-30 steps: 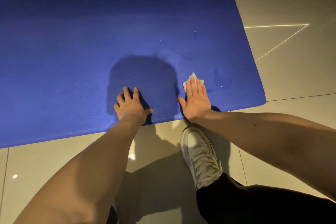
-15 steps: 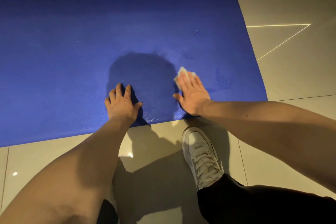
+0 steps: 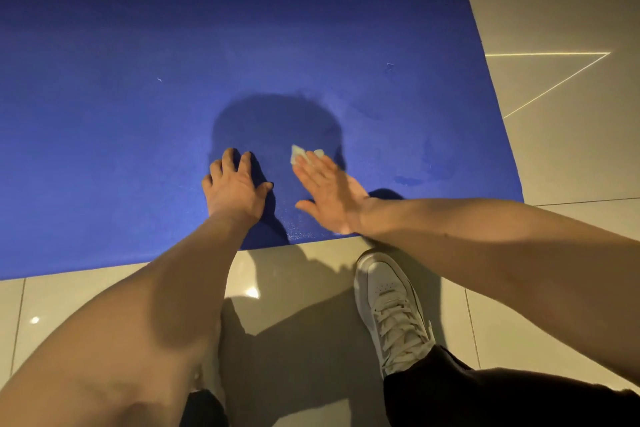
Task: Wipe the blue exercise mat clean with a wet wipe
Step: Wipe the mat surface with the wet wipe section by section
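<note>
The blue exercise mat (image 3: 121, 121) lies flat on a tiled floor and fills the upper part of the view. My right hand (image 3: 329, 194) lies flat on the mat near its front edge, fingers straight, pressing a white wet wipe (image 3: 299, 152) whose corner shows beyond the fingertips. My left hand (image 3: 233, 189) rests on the mat just to the left, its fingertips bent against the surface, holding nothing. Damp streaks show on the mat to the right of my right hand.
Beige floor tiles (image 3: 554, 156) surround the mat. My white sneaker (image 3: 391, 308) stands on the floor just in front of the mat's front edge, below my right forearm. The mat's right end lies at the upper right.
My right hand has slid the wipe leftward across the mat, closer to my left hand. My left hand has stayed in about the same place on the mat.
</note>
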A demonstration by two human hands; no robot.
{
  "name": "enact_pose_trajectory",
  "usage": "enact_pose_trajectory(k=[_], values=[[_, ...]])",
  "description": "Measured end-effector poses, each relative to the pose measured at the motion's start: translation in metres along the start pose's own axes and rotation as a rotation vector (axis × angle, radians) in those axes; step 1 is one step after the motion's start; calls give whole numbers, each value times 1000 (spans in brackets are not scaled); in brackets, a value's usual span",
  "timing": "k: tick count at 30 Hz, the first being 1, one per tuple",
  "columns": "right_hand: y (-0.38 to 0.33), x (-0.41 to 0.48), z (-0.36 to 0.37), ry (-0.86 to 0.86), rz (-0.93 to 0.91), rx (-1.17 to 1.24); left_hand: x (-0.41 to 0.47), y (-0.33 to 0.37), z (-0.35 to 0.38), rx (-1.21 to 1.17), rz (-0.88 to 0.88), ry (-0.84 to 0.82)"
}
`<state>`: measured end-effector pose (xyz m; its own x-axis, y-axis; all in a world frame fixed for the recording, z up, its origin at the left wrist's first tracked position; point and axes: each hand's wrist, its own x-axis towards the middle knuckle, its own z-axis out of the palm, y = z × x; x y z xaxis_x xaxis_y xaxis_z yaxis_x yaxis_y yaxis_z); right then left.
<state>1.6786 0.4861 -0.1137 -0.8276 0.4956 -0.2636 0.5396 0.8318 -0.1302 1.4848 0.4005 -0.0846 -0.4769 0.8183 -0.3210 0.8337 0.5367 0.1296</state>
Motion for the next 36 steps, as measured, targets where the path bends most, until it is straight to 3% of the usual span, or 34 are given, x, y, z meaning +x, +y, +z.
enact_pose_trajectory(k=[5, 8, 10, 13, 16, 18, 23, 27, 30, 34, 36], values=[[51, 4, -8, 53, 450, 194, 13, -1, -6, -1, 2, -20], [27, 15, -12, 99, 563, 268, 19, -3, -8, 2, -1, -51], [1, 23, -12, 124, 445, 339, 21, -6, -9, 14, -9, -69], [-30, 28, 2, 84, 54, 114, 21, -13, -8, 15, 3, -50], [-17, 41, 1, 96, -88, 26, 25, -18, -6, 10, -13, -22], [6, 45, -5, 75, -71, -24, 30, -20, -6, 8, -19, -17], [70, 44, -22, 58, 475, 185, 38, -15, -8, -1, -17, -24], [51, 58, -32, 67, 659, 239, 43, -17, -9, 24, -28, -28], [10, 74, -24, 146, 448, 118, 48, -20, -9, 28, -27, -4], [-13, 83, -18, 36, -22, 80, 58, -21, -9, 14, -37, -7], [5, 86, -19, 51, -89, 24, 62, -19, -10, 15, -40, -5]])
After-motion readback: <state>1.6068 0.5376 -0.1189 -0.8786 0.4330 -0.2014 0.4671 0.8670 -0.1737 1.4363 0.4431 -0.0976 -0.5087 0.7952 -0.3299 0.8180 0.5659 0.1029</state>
